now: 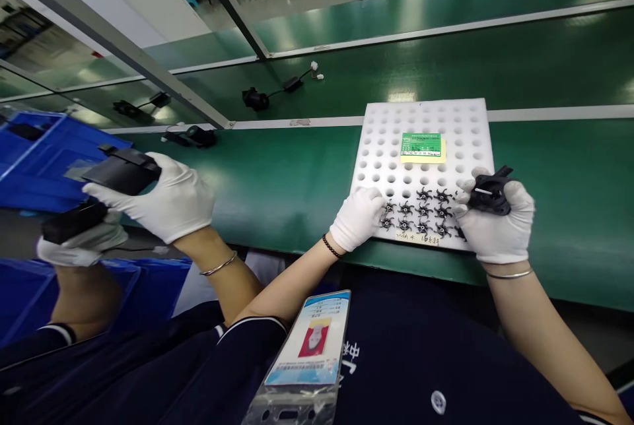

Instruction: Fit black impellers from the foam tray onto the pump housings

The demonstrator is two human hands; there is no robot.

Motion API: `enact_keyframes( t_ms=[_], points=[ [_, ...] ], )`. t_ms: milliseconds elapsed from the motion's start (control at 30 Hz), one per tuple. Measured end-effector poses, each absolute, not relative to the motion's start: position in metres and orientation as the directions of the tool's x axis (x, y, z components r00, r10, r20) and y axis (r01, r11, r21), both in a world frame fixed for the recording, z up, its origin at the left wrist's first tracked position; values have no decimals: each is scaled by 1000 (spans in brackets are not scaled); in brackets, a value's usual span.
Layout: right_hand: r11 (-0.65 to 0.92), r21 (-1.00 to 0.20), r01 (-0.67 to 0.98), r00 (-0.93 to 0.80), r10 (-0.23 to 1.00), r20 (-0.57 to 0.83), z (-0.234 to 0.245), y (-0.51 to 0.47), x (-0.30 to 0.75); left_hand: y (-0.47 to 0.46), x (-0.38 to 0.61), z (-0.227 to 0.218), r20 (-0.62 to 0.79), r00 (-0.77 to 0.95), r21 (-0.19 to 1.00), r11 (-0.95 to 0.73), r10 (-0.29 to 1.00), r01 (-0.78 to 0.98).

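A white foam tray [426, 128] with rows of round holes lies on the green belt. Several small black impellers [421, 210] sit in its near rows. My left hand [357, 219], in a white glove, rests on the tray's near left corner with its fingers curled onto an impeller [387, 208] at the edge of the group. Over the near right corner, my gloved right hand [498, 224] grips a small black fan housing [490, 193] with a thin white pin showing in it.
A green and yellow label [421, 146] lies on the tray. A co-worker's gloved hands [158, 204] hold black parts [121, 171] at left, near blue bins [34, 154]. Black wired parts [255, 98] ride the far belt. A badge [310, 342] hangs at my chest.
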State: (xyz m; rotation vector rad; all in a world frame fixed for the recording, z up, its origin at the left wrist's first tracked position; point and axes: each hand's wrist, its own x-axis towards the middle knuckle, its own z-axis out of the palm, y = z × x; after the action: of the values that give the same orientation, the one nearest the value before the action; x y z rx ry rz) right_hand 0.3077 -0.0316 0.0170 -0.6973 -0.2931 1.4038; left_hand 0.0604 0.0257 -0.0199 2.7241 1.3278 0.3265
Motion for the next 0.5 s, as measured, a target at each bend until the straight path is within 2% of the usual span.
enact_keyframes(
  t_ms=[133,233,333,400,467,500],
  points=[
    [25,-663,-748,211,956,-203,7,-27,305,23,64,-33,229,557,199,-599,798,776],
    [25,-662,-749,199,962,-189,4,-27,309,22,61,-34,316,499,287,-583,807,760],
    [26,-661,-750,195,964,-183,5,-28,309,19,57,-22,492,365,479,-596,790,644],
    [42,-656,-754,195,967,-162,12,-29,301,15,60,-12,544,214,670,-574,811,471],
    [89,-614,-784,195,975,-109,25,-28,285,10,72,-7,450,108,863,-463,887,203],
    [118,-573,-811,199,976,-82,33,-27,275,6,82,-8,373,90,923,-379,924,64]
  ],
)
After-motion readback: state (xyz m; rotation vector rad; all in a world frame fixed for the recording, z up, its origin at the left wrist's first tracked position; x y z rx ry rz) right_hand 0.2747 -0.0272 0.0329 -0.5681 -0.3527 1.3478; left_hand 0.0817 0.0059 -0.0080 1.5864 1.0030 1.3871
